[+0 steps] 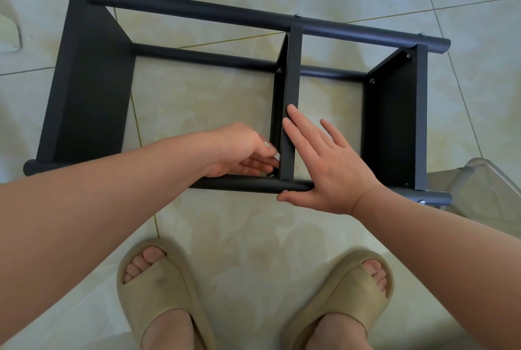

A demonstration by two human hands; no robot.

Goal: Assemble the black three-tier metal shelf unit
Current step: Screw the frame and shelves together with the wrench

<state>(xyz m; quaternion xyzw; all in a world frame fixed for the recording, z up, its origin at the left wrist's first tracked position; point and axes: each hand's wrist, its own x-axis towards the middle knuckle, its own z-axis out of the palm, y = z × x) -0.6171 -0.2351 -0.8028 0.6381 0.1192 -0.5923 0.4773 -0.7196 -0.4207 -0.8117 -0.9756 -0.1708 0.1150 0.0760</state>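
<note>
While the black shelf unit [225, 15] lies on its side on the floor [225, 237], the middle shelf [291, 68] seems to be getting fixed to the near pole [242, 182].
The right hand [324, 169] is laid flat with straight fingers on the shelf's edge, and its thumb is tucked against the pole. The left hand [239, 149] is curled in at the corner by a small screw [271, 176] — whether anything is pinched there cannot be told. The shelf should be kept pressed square while the screw is turned, so the hole lines up. Care is needed in that tight corner, since the thin metal edge could nip fingers. Open floor is left behind the unit and at its left, but a clear plastic thing [485, 189] is touching or just beside its right end — and the sandals [158, 293] are close in front.
</note>
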